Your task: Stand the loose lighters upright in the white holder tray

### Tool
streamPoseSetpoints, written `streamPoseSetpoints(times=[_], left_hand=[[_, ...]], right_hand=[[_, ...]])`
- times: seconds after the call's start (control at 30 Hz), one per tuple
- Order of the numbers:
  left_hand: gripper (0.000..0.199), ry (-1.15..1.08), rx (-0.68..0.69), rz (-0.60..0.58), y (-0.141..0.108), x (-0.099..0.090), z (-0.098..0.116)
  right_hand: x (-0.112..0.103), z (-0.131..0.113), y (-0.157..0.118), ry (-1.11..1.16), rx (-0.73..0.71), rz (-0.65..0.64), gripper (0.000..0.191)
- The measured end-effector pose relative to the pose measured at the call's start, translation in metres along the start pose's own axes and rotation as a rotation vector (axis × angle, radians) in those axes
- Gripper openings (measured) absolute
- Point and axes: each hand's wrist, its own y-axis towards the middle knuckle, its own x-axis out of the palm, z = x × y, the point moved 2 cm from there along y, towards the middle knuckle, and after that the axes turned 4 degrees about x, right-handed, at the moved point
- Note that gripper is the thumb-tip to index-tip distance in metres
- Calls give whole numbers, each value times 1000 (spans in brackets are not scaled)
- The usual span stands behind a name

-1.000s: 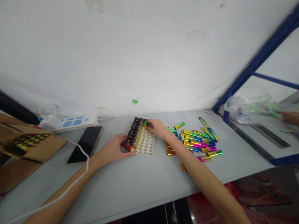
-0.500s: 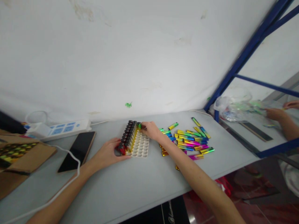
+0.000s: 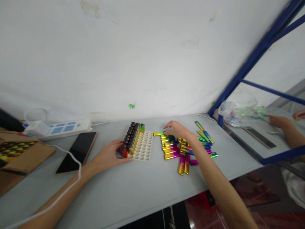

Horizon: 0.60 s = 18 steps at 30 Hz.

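A pale tray with round holes (image 3: 145,148) lies on the grey table. Rows of upright black-topped pieces (image 3: 130,136) fill its left side, and a green piece (image 3: 142,128) stands at the back beside them. My left hand (image 3: 111,154) is closed around the tray's front left corner, where a red piece shows. My right hand (image 3: 175,128) is over the back left of a pile of shiny coloured tubes (image 3: 170,148). Its fingertips touch the end of a yellow-green tube (image 3: 158,133) that points toward the tray.
A phone (image 3: 77,152), a power strip (image 3: 69,127), a white cable and an open cardboard box (image 3: 35,154) are at left. Behind a blue metal frame (image 3: 245,60) at right are plastic bags (image 3: 235,111) and another person's hands.
My right hand has left the green piece standing in the tray and moved right to the tubes. Several tubes have shifted. My left hand stays at the tray.
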Motion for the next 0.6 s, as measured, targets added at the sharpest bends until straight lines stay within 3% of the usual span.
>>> streamPoseSetpoints(times=[0.13, 0.3, 0.43, 0.6], left_hand=[[53, 15, -23, -5, -1, 1, -2], [53, 9, -16, -15, -2, 1, -3], [55, -8, -3, 0, -2, 1, -3], [53, 4, -12, -2, -3, 0, -2]], right_hand=[[8, -2, 11, -2, -3, -74, 12], [5, -3, 11, 95, 17, -54, 17], [-3, -10, 2, 498, 62, 121, 27], [2, -48, -7, 1158, 129, 270, 50]])
